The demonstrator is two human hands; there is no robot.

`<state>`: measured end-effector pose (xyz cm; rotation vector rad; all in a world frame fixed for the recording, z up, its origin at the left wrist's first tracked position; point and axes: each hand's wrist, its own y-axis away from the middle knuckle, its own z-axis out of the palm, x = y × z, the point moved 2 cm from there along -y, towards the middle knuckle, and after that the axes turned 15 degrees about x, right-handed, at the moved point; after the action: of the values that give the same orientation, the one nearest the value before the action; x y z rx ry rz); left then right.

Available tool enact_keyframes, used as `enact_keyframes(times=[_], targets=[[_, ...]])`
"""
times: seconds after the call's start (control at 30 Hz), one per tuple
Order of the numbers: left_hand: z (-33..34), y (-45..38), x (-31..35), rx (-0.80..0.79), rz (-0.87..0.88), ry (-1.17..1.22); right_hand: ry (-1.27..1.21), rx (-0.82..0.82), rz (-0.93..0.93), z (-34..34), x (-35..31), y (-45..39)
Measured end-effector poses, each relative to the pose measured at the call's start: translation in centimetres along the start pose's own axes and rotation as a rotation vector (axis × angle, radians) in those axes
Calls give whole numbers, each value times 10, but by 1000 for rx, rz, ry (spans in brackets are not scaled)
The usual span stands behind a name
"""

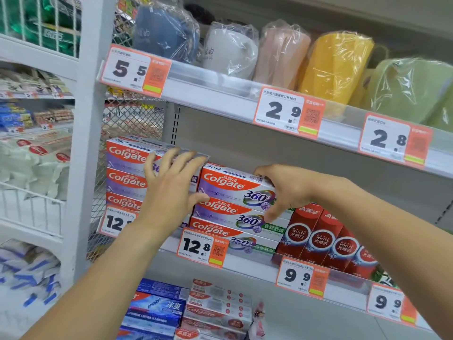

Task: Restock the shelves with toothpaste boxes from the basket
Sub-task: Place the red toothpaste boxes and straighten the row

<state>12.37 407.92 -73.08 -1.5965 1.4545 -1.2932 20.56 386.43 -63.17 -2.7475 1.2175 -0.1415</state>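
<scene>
Two stacks of Colgate 360 toothpaste boxes sit on the middle shelf (247,265). My left hand (169,190) lies with spread, straight fingers against the front of the left stack (125,168). Its thumb touches the left end of the right stack. My right hand (284,192) grips the right end of the top box (228,185) of the right stack, thumb low and fingers over the top edge. Two more Colgate boxes (220,227) lie under that box. The basket is out of view.
Red Optic White boxes (318,239) stand upright to the right of the stacks. Wrapped cups (335,65) fill the shelf above. More toothpaste boxes (215,307) lie on the shelf below. Orange price tags (202,246) line the shelf edges. A white wire rack (31,207) stands at the left.
</scene>
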Motion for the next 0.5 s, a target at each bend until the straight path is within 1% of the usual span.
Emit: enact_keyframes(times=[0.07, 0.13, 0.27, 0.33, 0.4, 0.5], targets=[[-5, -3, -6, 5, -26, -19, 12, -12, 4, -1, -1, 0], [-11, -6, -14, -7, -68, -53, 4, 15, -1, -4, -5, -3], [-17, -7, -33, -36, -139, -75, -68, 212, -103, -12, -37, -14], [-18, -6, -40, -31, -157, -76, -101, 281, -158, -12, -58, -28], [-17, -5, -42, -20, -153, -89, -139, 294, -177, -7, -77, -46], [-15, -4, -40, 17, -145, -103, -151, 231, -169, 3, -97, -72]])
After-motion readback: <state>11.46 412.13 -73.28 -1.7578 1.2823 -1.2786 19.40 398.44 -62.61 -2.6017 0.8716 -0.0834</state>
